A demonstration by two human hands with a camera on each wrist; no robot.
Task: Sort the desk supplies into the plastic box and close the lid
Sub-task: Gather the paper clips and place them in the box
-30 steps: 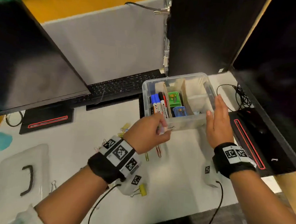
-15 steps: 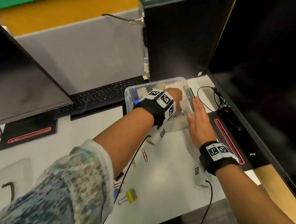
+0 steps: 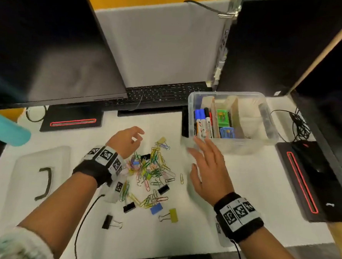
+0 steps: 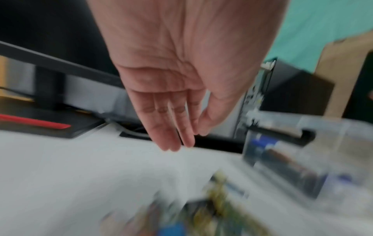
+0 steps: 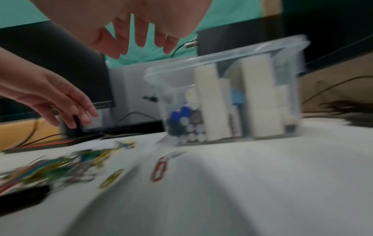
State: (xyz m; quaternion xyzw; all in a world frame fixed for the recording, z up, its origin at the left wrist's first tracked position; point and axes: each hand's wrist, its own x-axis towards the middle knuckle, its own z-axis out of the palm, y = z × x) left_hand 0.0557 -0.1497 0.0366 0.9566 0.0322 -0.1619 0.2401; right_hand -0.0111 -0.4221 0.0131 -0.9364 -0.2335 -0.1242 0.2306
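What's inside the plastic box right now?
In the plastic box: markers left, green case and blue case middle. The right compartment's floor is too pale and blurred to judge.

The right hand (image 5: 129,30) hangs at the top of the blurred picture, fingers (image 5: 141,36) spread, straight and holding nothing, above the white surface (image 5: 242,191). The left hand (image 5: 58,102) reaches in from the left edge, its fingers loosely extended over the surface. The clear plastic box (image 5: 282,52) stands right of centre with no lid on it; white dividers (image 5: 212,102) stand upright inside, and markers (image 5: 185,121) show end-on in its left compartment. A heap of coloured paper clips (image 5: 60,167) lies at lower left, with a red paper clip (image 5: 159,169) apart from it, nearer the box. A black binder clip (image 5: 22,198) sits at the left edge.
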